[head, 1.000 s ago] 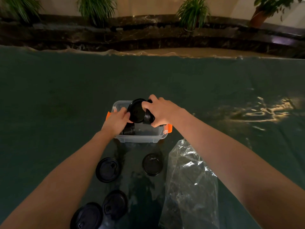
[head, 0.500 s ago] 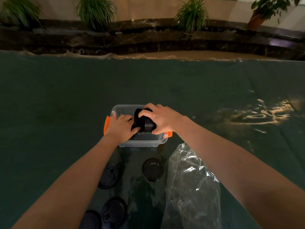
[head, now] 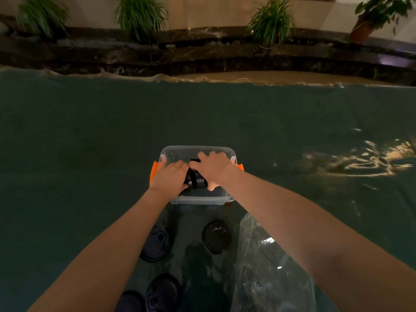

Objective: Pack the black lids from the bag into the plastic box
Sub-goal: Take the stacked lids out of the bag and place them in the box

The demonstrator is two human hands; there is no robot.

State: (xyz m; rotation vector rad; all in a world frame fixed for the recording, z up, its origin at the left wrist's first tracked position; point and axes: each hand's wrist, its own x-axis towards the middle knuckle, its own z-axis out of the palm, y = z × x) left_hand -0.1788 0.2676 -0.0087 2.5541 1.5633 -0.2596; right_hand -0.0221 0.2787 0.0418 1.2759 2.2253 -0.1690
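A clear plastic box [head: 198, 150] with orange side latches [head: 154, 172] sits on the dark green table cover. Both my hands are down inside it. My right hand [head: 213, 168] lies over a stack of black lids [head: 197, 181] lying on its side, and my left hand [head: 168, 176] presses against the stack's left end. Several loose black lids lie in front of the box: one [head: 216, 237] near the middle, one [head: 156, 245] partly under my left forearm, two more [head: 163, 291] at the bottom. The clear plastic bag [head: 270, 266] lies crumpled under my right forearm.
The green cover spreads wide on all sides, with a bright reflection [head: 364, 161] at the right. Beyond its far edge runs a dark stone ledge [head: 202, 55] with several potted plants [head: 141, 16].
The lid stack went from held above the box down into it, turned on its side. Both hands followed it down and the left hand closed in against the stack.
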